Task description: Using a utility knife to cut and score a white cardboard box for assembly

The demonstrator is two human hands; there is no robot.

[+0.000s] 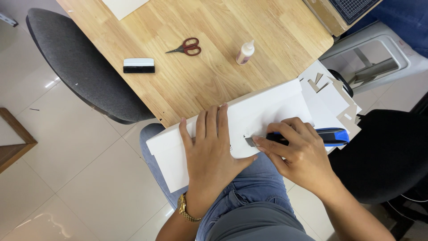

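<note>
the left hand point(209, 149) lies flat, fingers point(213, 122) spread, pressing a white rectangular foam board point(263, 109) that rests across the lap and the edge of the light wooden tabletop point(200, 85). the right hand point(301, 156) pinches a blue and black utility knife point(312, 137), its blade on the board. red-handled scissors point(186, 47) and a small glue bottle point(245, 52) lie farther up the tabletop.

Hidden and cut-off items, head view

White board point(267, 111): middle covered by the left hand point(209, 151); its near edge is lost behind that hand. Utility knife point(307, 136): grip mostly hidden inside the right hand point(298, 156), blade tip too small to judge. Above the board, the white sheet point(122, 6) and cutting mat point(352, 8) are cropped by the top edge.
</note>
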